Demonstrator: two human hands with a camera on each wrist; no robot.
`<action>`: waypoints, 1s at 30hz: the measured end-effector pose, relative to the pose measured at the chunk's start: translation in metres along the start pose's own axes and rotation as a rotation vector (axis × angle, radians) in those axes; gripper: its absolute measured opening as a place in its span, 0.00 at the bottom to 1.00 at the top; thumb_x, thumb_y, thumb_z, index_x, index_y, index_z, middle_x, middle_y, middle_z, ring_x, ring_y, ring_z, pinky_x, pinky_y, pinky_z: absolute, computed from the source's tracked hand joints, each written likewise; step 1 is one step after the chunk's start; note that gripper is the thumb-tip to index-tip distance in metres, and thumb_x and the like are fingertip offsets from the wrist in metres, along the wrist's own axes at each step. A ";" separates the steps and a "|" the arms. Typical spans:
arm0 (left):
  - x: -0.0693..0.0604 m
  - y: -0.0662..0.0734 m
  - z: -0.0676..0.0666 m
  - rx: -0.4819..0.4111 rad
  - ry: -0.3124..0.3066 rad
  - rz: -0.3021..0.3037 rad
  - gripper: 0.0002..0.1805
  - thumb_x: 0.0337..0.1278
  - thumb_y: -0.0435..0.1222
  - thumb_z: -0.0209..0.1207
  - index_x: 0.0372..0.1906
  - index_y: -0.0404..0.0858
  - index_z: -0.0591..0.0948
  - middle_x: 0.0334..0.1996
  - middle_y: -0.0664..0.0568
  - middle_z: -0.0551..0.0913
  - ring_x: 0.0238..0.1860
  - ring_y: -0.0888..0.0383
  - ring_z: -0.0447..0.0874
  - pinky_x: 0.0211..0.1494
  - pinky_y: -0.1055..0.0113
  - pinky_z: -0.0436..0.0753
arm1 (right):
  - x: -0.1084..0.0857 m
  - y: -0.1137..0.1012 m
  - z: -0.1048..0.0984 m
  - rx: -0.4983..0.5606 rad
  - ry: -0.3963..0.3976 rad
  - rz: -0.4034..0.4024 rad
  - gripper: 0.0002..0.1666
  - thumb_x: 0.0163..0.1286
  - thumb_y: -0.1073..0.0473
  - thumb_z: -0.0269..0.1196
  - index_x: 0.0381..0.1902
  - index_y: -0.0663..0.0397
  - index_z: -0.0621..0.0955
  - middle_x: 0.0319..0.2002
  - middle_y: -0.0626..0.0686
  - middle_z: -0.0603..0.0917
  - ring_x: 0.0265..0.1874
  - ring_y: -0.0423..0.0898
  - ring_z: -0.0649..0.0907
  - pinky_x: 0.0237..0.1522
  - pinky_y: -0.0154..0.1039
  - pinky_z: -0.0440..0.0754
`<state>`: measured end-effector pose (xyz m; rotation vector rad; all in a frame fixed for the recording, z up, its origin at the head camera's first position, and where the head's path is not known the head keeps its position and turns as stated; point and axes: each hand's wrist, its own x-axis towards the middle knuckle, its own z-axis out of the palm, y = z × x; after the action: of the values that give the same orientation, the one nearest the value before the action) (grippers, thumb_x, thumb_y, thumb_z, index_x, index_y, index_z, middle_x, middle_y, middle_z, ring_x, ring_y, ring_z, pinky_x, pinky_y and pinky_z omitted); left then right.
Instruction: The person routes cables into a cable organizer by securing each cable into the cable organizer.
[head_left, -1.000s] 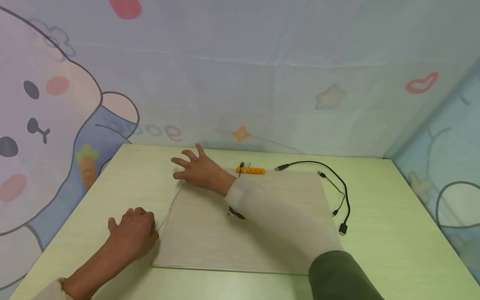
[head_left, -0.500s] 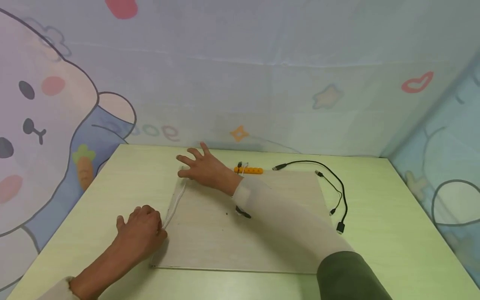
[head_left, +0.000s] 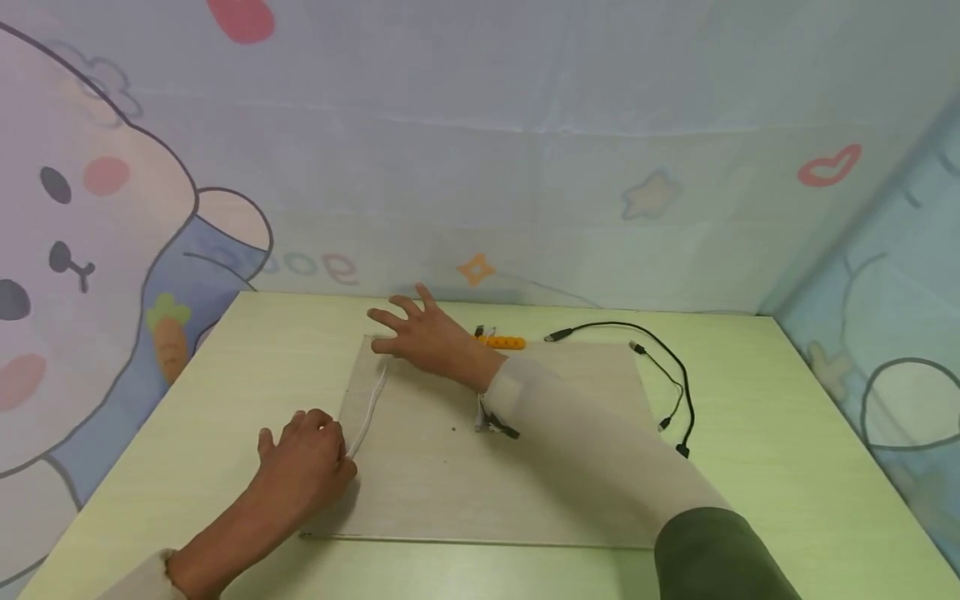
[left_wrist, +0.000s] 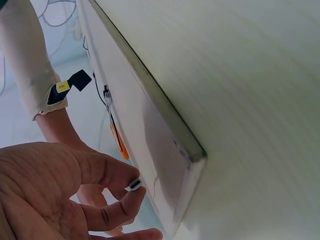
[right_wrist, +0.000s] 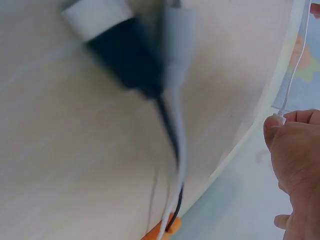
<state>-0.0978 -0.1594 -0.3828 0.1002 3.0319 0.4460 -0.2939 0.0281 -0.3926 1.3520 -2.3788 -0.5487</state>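
Observation:
A thin white charging cable [head_left: 367, 417] stretches between my two hands over the left part of a pale board [head_left: 420, 496]. My left hand [head_left: 303, 467] pinches its near end; the left wrist view shows the small oval white plug [left_wrist: 134, 184] between thumb and finger. At the far end, my right hand [head_left: 435, 337] pinches a white connector [right_wrist: 279, 118], other fingers spread. An orange cable holder [head_left: 506, 342] sits at the board's back edge. A black and a white cable run through it, and their plugs [head_left: 495, 423] lie on the board, partly behind my right sleeve.
Right of the board lie a long black cable [head_left: 558, 335] and a shorter black cable [head_left: 637, 347]. The board lies on a pale table [head_left: 787, 483]. A printed cloth [head_left: 570, 167] hangs behind the table.
Both hands have moved right, carrying the white cable from the board's left edge to over the board. My right forearm now reveals more of the plugs lying there.

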 end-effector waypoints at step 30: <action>0.007 0.028 0.002 -0.041 0.002 0.050 0.07 0.70 0.33 0.61 0.36 0.37 0.87 0.69 0.30 0.82 0.79 0.14 0.68 0.74 0.08 0.59 | -0.029 0.021 0.011 0.018 -0.003 0.010 0.12 0.92 0.45 0.55 0.65 0.29 0.78 0.88 0.47 0.69 0.86 0.60 0.71 0.85 0.72 0.68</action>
<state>-0.1030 -0.1317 -0.3769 0.1731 3.0265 0.5128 -0.3002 0.0651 -0.3946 1.3473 -2.3976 -0.5283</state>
